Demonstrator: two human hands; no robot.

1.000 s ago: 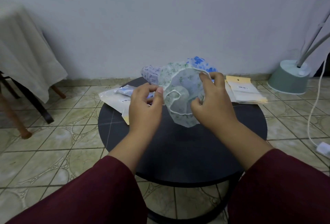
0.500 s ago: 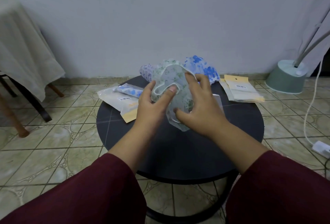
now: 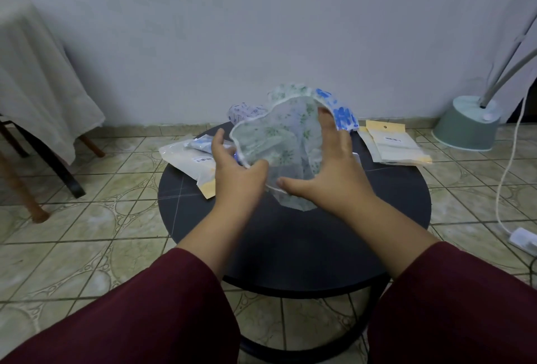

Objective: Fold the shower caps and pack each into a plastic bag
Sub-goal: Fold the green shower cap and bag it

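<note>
green-print shower cap (image 3: 286, 143): translucent, spread open, held upright | above round table (image 3: 290, 236), centre-back

The green cap (image 3: 283, 143) is hiding the left hand (image 3: 236, 172)'s fingertips and most of the right hand (image 3: 331, 166)'s fingers, so each grip is staying unclear. It is also covering much of the blue cap (image 3: 343, 113) and the purple cap (image 3: 245, 111) behind it. The lamp (image 3: 467, 122)'s stems are running off the right edge, and the bag (image 3: 392, 143) labels are too small to read
</note>
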